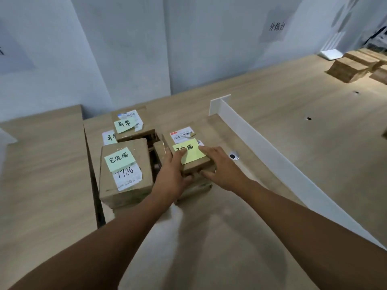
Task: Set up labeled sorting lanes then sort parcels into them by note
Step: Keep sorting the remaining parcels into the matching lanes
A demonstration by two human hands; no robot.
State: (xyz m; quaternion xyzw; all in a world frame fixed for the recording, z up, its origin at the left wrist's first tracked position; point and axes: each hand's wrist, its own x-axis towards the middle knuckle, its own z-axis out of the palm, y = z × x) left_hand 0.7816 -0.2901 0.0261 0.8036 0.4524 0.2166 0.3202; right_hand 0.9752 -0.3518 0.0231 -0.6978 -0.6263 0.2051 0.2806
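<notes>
1. Head view, what is hidden: the left hand [173, 172] covers the near left edge of the top parcel [196, 166]. It also covers part of the parcel's yellow note [191, 154], whose first character sits half under the fingers [181, 153].
2. Whatever lies under that parcel is blurred and mostly masked by both hands (more brown packaging, it seems). I cannot tell how many items are stacked there.
3. A white slip [108, 137] lying on the desk [230, 227] is half hidden behind the parcels. Both forearms are cut off by the bottom edge.
4. Fingers: the left hand's lie over the parcel's top with the thumb on its near face, gripping it. The right hand [222, 166] grips it too, fingers on the note's right edge and thumb hooked at the near edge.
5. The top parcel sits mid-desk, left of the white divider [261, 147] and just right of the tall parcel [146, 164].
6. Writing: the yellow note appears to read "已完成". The tall parcel's green note [119, 159] reads "已完成" above a handwritten "7786".
7. The rear parcel [146, 124] carries a green note reading "异常". The top parcel's barcode label [182, 135] is too small to read.
8. A wall sign [276, 26] reads "分拣台". Brown stacks [351, 68] at the far right are blurred.
</notes>
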